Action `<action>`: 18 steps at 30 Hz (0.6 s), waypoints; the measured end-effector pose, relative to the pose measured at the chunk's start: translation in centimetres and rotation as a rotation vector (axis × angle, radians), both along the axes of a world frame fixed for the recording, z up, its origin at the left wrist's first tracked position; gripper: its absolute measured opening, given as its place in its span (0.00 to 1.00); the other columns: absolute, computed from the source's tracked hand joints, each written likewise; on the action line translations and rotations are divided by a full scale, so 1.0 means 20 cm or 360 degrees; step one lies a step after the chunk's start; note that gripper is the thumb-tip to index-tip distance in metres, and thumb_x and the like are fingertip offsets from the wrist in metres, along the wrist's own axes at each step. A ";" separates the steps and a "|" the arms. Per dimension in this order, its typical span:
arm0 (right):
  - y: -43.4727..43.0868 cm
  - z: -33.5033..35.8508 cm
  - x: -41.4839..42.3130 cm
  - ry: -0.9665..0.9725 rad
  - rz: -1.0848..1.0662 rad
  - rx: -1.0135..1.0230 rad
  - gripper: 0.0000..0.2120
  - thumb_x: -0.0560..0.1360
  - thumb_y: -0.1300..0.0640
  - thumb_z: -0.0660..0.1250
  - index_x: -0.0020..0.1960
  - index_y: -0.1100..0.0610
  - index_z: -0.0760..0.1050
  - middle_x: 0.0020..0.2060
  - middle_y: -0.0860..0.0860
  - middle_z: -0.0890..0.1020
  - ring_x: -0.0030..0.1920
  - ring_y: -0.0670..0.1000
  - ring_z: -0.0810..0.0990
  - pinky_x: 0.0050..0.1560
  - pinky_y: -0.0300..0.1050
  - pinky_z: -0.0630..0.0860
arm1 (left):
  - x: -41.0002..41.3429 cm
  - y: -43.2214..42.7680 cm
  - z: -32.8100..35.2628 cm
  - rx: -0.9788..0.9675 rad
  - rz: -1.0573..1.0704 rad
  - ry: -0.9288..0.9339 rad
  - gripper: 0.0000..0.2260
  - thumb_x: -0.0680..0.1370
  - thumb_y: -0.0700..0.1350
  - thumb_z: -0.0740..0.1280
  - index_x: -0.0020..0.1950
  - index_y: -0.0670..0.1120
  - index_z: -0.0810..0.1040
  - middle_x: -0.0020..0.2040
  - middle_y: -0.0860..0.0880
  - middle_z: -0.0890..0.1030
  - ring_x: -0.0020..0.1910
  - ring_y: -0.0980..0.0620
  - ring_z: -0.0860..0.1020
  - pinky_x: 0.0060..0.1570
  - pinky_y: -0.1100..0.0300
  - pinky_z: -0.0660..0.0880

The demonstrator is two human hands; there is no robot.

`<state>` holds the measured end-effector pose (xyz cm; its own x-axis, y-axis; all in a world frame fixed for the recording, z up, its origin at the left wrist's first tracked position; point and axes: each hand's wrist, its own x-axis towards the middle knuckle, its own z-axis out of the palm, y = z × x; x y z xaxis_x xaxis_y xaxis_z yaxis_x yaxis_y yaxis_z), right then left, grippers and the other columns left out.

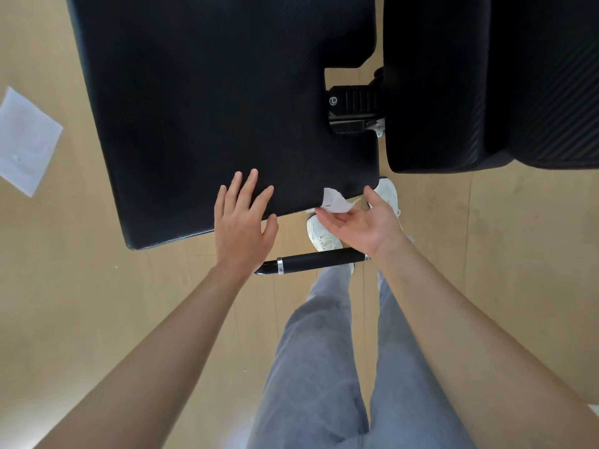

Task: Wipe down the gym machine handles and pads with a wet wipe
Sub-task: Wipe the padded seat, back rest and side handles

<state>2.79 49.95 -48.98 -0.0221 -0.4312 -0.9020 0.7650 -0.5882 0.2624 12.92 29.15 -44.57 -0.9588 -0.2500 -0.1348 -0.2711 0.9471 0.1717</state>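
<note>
The fingers (248, 186) of the left hand (243, 222) are straight and spread out. They lie flat on top of the big black pad (210, 108), near its closest edge. They hold nothing.

The right hand (363, 225) is turned palm up, just to the right of the left one. Its fingers (330, 220) are straight too, and the thumb sticks out away from them. The white wet wipe (335, 200) sits on those fingertips. The wipe touches the edge of the big pad near its right corner and is a bit crumpled.

Just below both hands is a black handle (317, 260) with a silver ring on it. It runs across from one wrist to the other.

Under the right hand are two white shoes (321, 234) on the tan floor (129, 319). Grey trousers (317, 367) come down between the two bare arms.

Farther out, past the right fingers, is a second black pad (470, 92). It sits beside the big one with a small gap between them. A black metal joint (356, 105) shows in that gap.

Far off to the left of the left fingers, a white sheet of paper (26, 140) lies on the floor.
</note>
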 end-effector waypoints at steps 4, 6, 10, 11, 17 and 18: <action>-0.12 0.03 0.06 -0.0009 0.0068 -0.0163 0.33 0.81 0.40 0.63 0.71 0.67 0.70 0.64 0.68 0.78 0.66 0.70 0.77 0.71 0.64 0.71 | 0.02 -0.02 0.00 -0.0086 -0.0021 -0.0013 0.19 0.78 0.45 0.68 0.69 0.48 0.79 0.78 0.44 0.70 0.79 0.41 0.64 0.79 0.43 0.57; -0.20 0.05 0.09 -0.0030 0.0091 -0.0275 0.34 0.80 0.39 0.63 0.71 0.68 0.70 0.64 0.69 0.78 0.66 0.70 0.77 0.72 0.64 0.70 | 0.05 -0.05 0.02 -0.0182 0.0032 -0.0007 0.19 0.77 0.45 0.67 0.69 0.49 0.79 0.77 0.44 0.70 0.79 0.40 0.64 0.78 0.41 0.58; -0.22 0.05 0.10 -0.0120 0.0017 -0.0386 0.37 0.79 0.38 0.65 0.71 0.70 0.68 0.64 0.70 0.77 0.67 0.72 0.75 0.73 0.64 0.68 | 0.12 -0.12 0.04 -0.0274 0.0110 -0.0026 0.20 0.78 0.46 0.67 0.71 0.50 0.77 0.78 0.44 0.69 0.78 0.41 0.64 0.77 0.40 0.58; -0.19 0.05 0.09 -0.0130 -0.0030 -0.0390 0.38 0.79 0.38 0.66 0.72 0.70 0.67 0.65 0.71 0.76 0.67 0.73 0.74 0.73 0.65 0.68 | 0.13 -0.13 0.04 -0.0251 0.0103 -0.0030 0.20 0.78 0.46 0.68 0.72 0.50 0.77 0.78 0.43 0.69 0.79 0.41 0.64 0.77 0.40 0.58; -0.09 0.03 0.08 -0.0053 -0.0109 -0.0402 0.39 0.79 0.37 0.65 0.74 0.68 0.66 0.67 0.70 0.75 0.69 0.72 0.73 0.74 0.65 0.65 | 0.15 -0.11 0.05 -0.0010 0.0204 0.0013 0.20 0.78 0.44 0.68 0.70 0.47 0.78 0.77 0.43 0.70 0.79 0.41 0.63 0.79 0.41 0.56; -0.12 0.04 0.09 -0.0050 -0.0093 -0.0433 0.39 0.79 0.36 0.65 0.74 0.67 0.66 0.68 0.69 0.75 0.69 0.72 0.73 0.74 0.65 0.65 | 0.15 -0.11 0.05 0.0039 0.0242 0.0029 0.19 0.78 0.43 0.68 0.69 0.47 0.79 0.77 0.44 0.71 0.79 0.41 0.64 0.78 0.42 0.57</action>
